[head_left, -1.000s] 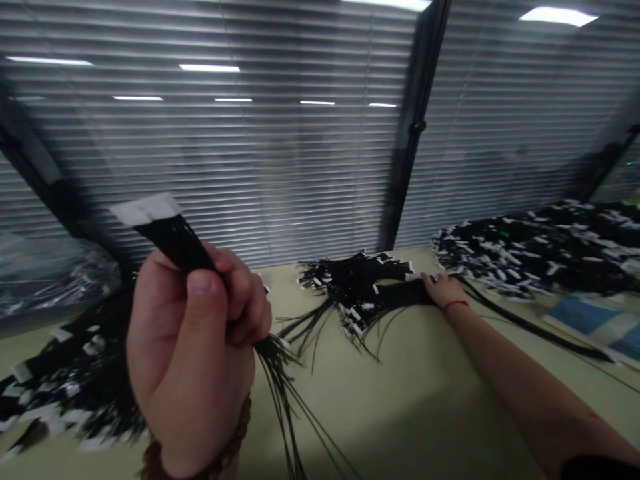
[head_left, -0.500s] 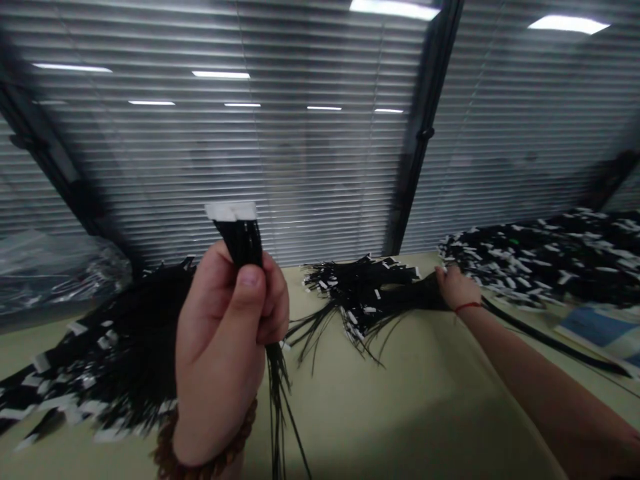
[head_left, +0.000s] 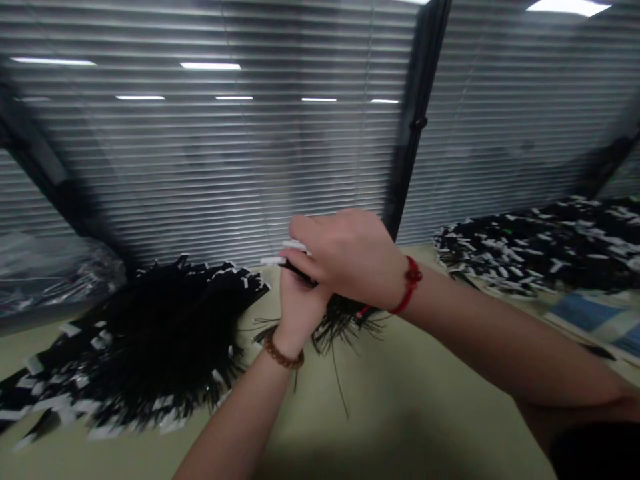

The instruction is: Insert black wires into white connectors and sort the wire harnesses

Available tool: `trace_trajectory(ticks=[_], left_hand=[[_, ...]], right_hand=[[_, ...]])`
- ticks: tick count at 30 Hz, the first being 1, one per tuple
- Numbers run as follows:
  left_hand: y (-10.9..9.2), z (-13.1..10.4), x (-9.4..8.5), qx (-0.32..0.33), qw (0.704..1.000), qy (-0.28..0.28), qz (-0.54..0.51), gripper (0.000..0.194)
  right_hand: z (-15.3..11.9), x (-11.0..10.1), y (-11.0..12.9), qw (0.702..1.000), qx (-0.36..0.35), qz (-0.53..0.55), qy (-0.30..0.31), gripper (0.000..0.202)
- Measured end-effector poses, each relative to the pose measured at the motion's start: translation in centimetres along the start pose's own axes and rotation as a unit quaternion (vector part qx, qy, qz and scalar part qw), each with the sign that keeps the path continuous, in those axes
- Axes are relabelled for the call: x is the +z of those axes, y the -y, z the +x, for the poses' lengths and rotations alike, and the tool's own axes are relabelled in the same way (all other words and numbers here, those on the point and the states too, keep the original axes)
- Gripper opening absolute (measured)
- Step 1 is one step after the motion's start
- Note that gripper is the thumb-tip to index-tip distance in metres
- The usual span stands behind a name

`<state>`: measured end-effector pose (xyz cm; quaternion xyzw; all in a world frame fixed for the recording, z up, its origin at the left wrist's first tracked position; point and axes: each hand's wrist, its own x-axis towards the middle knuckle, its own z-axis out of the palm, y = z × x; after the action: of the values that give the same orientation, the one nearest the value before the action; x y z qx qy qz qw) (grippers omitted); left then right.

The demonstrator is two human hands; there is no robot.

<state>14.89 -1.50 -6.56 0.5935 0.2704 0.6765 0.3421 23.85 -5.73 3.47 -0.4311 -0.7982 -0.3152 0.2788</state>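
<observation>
Gripping wires (head_left: 303, 273), seemingly, table edge (head_left: 419, 252) beyond

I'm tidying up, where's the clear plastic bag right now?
In the head view, the clear plastic bag is at the left edge, just behind the pile of black strands.

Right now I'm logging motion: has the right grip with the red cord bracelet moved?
Yes, leftward: the right grip passed from right of the slanted black window post to its left.

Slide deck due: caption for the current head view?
Left hand and right hand meet at white-tipped thin black wires over a pale green tabletop, a heap of similar wires to the left.
</observation>
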Motion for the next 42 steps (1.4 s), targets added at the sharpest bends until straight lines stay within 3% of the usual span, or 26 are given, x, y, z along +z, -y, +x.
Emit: trace_trajectory(ticks=[2, 6, 8, 11, 15, 18, 22, 25, 27, 29, 30, 33, 37, 39, 42], left_hand=[[0.5, 0.5, -0.5, -0.003, 1.000, -0.008, -0.007, 0.025], [1.5, 1.6, -1.5, -0.005, 0.999, -0.026, -0.022, 0.024], [2.1, 1.9, -1.7, -0.011, 0.998, -0.036, -0.042, 0.026], [2.5, 2.1, -1.7, -0.019, 0.997, -0.024, -0.072, 0.029], [2.3, 1.8, -1.5, -0.028, 0.994, 0.032, -0.102, 0.039], [2.2, 1.4, -1.4, -0.030, 0.990, 0.064, -0.125, 0.045], [1.2, 1.0, -1.7, -0.024, 0.986, 0.074, -0.148, 0.052], [-0.3, 0.7, -1.7, -0.031, 0.986, 0.098, -0.131, 0.052], [-1.3, 0.5, -1.4, -0.037, 0.988, 0.121, -0.093, 0.045], [-2.1, 0.5, -1.4, -0.040, 0.987, 0.140, -0.067, 0.023], [-2.5, 0.6, -1.5, -0.041, 0.986, 0.147, -0.071, 0.024], [-4.6, 1.1, -2.8, -0.041, 0.978, 0.115, -0.171, 0.044], [-7.9, 1.7, -5.2, -0.028, 0.954, 0.028, -0.296, 0.049], [-9.1, 1.6, -6.0, -0.014, 0.949, 0.020, -0.315, 0.047], [-10.3, 0.9, -7.4, 0.004, 0.933, 0.002, -0.359, 0.047]], right_hand=[[-0.2, 1.0, -0.3, 0.986, 0.043, 0.160, 0.003, 0.035], [-3.4, 6.0, -2.3, 0.870, 0.146, 0.472, -0.001, 0.046], [-5.5, 9.0, -2.5, 0.858, 0.129, 0.495, 0.040, 0.061], [-7.4, 11.4, -1.9, 0.860, 0.112, 0.492, 0.076, 0.047], [-6.7, 10.3, -1.5, 0.858, 0.128, 0.498, 0.026, 0.046], [-5.5, 9.0, -1.6, 0.865, 0.098, 0.491, 0.011, 0.045], [-5.9, 9.5, -1.2, 0.867, 0.066, 0.488, 0.067, 0.052], [-7.0, 10.6, -0.6, 0.865, 0.054, 0.486, 0.111, 0.042], [-7.3, 11.1, -0.1, 0.867, 0.060, 0.483, 0.110, 0.039], [-7.5, 11.5, 0.3, 0.866, 0.079, 0.482, 0.106, 0.039], [-7.6, 11.7, 0.3, 0.864, 0.089, 0.484, 0.111, 0.038], [-8.2, 11.9, 0.2, 0.852, 0.101, 0.494, 0.138, 0.027], [-9.4, 11.5, -0.2, 0.844, 0.065, 0.503, 0.175, 0.024], [-9.9, 11.1, -0.7, 0.845, 0.051, 0.498, 0.187, 0.030], [-11.1, 10.6, -2.5, 0.850, 0.053, 0.489, 0.189, 0.057]])
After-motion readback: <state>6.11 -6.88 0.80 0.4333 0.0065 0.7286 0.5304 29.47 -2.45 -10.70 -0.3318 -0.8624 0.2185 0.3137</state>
